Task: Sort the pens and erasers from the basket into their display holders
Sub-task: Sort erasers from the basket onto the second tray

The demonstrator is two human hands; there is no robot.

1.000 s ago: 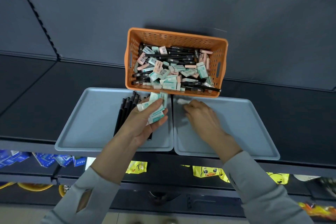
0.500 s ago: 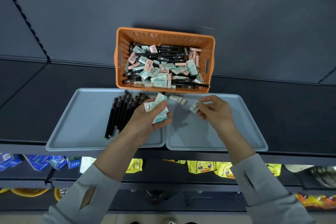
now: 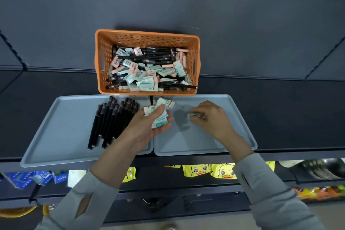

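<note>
An orange basket (image 3: 100, 58) on the dark shelf holds a jumble of black pens and boxed erasers (image 3: 147, 73). In front of it lie two grey trays. The left tray (image 3: 61, 127) carries a row of black pens (image 3: 112, 121). My left hand (image 3: 147, 129), palm up over the gap between the trays, holds a bunch of erasers (image 3: 157, 115) under its thumb. My right hand (image 3: 211, 117) pinches one small eraser (image 3: 192, 115) just above the right tray (image 3: 196, 142). One pink-ended eraser (image 3: 170, 103) lies at that tray's far left corner.
Below the shelf edge hang yellow duck-print packets (image 3: 209, 171) and blue packets (image 3: 37, 177) on a lower shelf. The dark shelf back rises behind the basket. Dark bowls (image 3: 321, 170) sit at the lower right.
My right hand put one eraser at the right tray's far left corner, then moved right and lower over that tray with another eraser pinched. The left hand kept its bunch of erasers.
</note>
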